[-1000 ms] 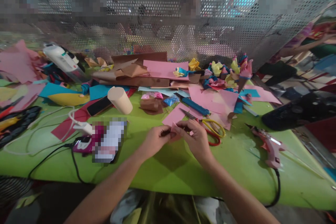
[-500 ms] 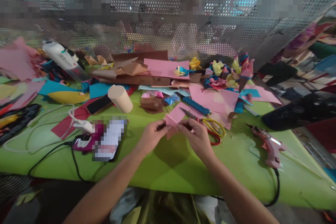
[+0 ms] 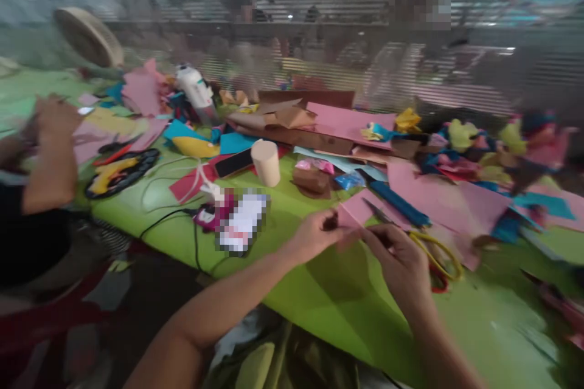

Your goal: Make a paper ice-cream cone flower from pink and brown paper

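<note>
Both of my hands meet over the green table (image 3: 347,310) and pinch a small folded pink paper piece (image 3: 350,223). My left hand (image 3: 314,236) grips its left end with closed fingers. My right hand (image 3: 401,264) holds its right side, fingers curled. The picture is smeared by motion. Just right of my right hand lie yellow-handled scissors (image 3: 433,252) on pink paper sheets (image 3: 438,200).
A cream paper roll (image 3: 266,162), a dark phone (image 3: 233,162), cables (image 3: 173,213) and a white glue bottle (image 3: 196,88) lie to the left. Coloured paper scraps and folded shapes (image 3: 479,140) crowd the back right. Another person's arm (image 3: 50,152) works at the far left.
The view has swung to the left and blurred; another person's arm now shows at the left. My hands still hold the pink paper, now lower and closer to me.
</note>
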The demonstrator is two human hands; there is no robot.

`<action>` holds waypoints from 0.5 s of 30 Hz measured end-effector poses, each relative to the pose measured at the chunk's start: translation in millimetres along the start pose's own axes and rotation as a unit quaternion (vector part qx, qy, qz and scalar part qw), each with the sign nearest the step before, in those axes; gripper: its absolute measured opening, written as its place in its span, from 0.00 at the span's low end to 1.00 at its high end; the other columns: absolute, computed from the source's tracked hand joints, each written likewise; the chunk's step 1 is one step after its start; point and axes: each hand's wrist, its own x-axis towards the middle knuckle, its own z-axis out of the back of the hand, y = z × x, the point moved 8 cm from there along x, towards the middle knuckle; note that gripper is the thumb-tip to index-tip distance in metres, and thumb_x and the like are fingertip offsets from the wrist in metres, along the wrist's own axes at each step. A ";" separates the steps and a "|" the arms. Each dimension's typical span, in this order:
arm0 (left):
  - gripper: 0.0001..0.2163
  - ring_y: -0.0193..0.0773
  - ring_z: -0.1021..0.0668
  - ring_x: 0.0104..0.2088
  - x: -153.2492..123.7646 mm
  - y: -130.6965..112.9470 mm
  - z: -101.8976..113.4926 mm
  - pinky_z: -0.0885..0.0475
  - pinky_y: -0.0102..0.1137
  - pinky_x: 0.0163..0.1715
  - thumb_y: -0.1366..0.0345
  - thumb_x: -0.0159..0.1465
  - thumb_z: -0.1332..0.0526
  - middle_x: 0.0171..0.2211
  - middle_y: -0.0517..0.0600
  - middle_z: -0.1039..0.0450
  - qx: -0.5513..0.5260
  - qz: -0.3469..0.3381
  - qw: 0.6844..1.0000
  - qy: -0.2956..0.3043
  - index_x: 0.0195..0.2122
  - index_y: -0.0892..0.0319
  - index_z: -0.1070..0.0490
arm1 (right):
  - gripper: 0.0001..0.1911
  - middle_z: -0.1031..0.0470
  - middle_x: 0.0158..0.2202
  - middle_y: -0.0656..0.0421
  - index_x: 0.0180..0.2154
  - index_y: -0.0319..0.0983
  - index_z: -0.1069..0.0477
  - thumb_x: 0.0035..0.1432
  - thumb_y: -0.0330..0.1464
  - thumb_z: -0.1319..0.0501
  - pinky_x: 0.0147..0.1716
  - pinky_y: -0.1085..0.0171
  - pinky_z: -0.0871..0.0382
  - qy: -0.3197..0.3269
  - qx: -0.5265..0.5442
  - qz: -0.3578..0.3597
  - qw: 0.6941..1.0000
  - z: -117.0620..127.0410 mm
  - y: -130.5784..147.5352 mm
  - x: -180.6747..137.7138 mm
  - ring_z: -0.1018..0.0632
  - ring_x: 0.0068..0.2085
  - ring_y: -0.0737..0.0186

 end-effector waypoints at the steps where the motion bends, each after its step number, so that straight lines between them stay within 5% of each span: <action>1: 0.15 0.44 0.21 0.42 0.5 2.1 0.2 0.28 0.35 0.45 0.60 0.59 0.33 0.43 0.56 0.20 -0.004 -0.004 1.000 -0.003 0.44 0.63 0.23 | 0.13 0.22 0.27 0.58 0.31 0.41 0.22 0.55 0.43 0.35 0.27 0.63 0.34 0.003 -0.004 -0.002 1.000 0.2 -1.9 -0.4 0.26 0.28 0.59; 10: 0.14 0.42 0.23 0.42 -8.0 -6.0 -7.0 0.28 0.33 0.43 0.58 0.62 0.35 0.41 0.53 0.22 0.044 0.020 0.998 0.029 0.44 0.62 0.23 | 0.19 0.22 0.28 0.56 0.33 0.40 0.21 0.57 0.49 0.39 0.29 0.60 0.32 -0.005 -0.024 -0.051 0.998 6.9 -14.7 -2.8 0.24 0.30 0.55; 15: 0.06 0.35 0.25 0.35 -26.3 -38.0 -36.8 0.28 0.27 0.38 0.65 0.60 0.33 0.31 0.47 0.27 -0.082 -0.030 0.965 0.246 0.34 0.62 0.24 | 0.17 0.21 0.39 0.52 0.42 0.43 0.24 0.62 0.47 0.42 0.33 0.58 0.27 0.108 0.058 -0.029 0.992 -19.2 -8.9 -6.3 0.20 0.38 0.50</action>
